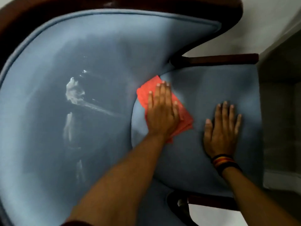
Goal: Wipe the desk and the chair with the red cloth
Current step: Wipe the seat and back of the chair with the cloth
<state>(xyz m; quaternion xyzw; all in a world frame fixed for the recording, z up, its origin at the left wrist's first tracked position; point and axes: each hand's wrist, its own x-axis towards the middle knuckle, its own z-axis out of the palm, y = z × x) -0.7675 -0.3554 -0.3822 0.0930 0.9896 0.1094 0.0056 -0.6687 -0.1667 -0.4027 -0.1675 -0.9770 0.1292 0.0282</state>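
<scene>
A blue upholstered chair with a dark wooden frame fills the view; its curved backrest is on the left and its seat on the right. The red cloth lies folded on the seat where it meets the backrest. My left hand presses flat on the cloth, fingers together. My right hand rests flat on the bare seat to the right of the cloth, fingers spread, holding nothing. White smears mark the backrest. The desk is out of view.
A dark wooden armrest runs above the seat, and another armrest below it. A grey block or wall stands at the right edge. Pale floor shows at the top right.
</scene>
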